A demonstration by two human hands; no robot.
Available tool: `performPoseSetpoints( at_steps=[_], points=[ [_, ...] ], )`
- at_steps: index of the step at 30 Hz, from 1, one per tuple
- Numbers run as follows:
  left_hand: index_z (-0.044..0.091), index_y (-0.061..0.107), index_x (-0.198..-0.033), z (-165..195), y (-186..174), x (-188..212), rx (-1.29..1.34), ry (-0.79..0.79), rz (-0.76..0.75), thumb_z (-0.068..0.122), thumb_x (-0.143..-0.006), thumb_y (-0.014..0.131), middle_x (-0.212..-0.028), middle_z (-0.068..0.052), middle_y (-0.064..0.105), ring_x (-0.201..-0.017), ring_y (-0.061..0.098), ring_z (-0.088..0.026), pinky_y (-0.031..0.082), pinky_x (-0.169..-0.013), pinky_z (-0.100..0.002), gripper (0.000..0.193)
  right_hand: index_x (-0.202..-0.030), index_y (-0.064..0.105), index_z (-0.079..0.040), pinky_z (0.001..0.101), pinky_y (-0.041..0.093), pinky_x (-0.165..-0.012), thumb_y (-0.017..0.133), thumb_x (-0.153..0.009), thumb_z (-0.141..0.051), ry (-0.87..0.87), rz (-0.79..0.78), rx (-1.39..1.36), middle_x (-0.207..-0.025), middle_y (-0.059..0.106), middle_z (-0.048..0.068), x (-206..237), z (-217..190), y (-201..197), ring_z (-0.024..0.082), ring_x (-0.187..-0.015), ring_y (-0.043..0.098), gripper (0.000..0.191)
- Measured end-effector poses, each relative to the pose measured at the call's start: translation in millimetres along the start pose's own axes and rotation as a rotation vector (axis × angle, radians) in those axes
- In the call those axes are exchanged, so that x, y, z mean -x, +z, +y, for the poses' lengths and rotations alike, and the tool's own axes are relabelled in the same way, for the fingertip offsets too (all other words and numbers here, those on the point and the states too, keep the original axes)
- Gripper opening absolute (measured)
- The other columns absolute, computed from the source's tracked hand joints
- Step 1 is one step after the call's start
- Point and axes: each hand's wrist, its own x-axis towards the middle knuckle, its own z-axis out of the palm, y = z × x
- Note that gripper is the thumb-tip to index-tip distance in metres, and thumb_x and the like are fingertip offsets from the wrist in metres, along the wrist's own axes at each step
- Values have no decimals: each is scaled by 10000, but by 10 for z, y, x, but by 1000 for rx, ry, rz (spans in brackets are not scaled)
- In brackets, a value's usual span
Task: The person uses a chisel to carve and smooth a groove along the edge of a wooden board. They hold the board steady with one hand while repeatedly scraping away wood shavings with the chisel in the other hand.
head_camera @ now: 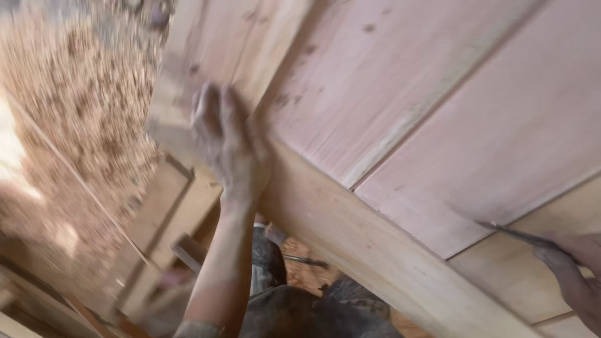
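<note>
My left hand [228,141] is raised against the near edge of a large pale wooden panel [438,106] made of joined boards. Its fingers press on the corner where the panel meets the thick frame rail [350,231]. The hand is blurred by motion. At the lower right my right hand [573,266] grips a thin dark metal tool [516,235], its tip resting at a seam between two boards.
Wood shavings and sawdust [81,106] cover the floor on the left. Loose wooden offcuts and slats [166,219] lie below the panel. My dark trousers [294,307] show under the frame rail.
</note>
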Motion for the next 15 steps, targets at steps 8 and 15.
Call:
performPoseSetpoints(
  at_steps=[8,15],
  points=[
    [158,372,-1615,37,34,-123,-64,-259,-6,275,-1116,530,-1647,-151,340,-1539,263,-379,203,-1296,-570,537,-1033,730,-96,337,476,-666,840,-916,-191,-895,92,434,-990,719,54,-1933,-1968,-24,229,-746,626,187],
    [122,427,-1605,133,-133,-200,-34,-269,5,265,-1116,544,-1635,-103,368,-1544,286,-356,206,-1274,-581,523,-959,748,-165,337,380,-773,818,-1001,-318,-1324,205,655,-902,714,-18,-2776,-3164,260,101,-734,590,174]
  ],
)
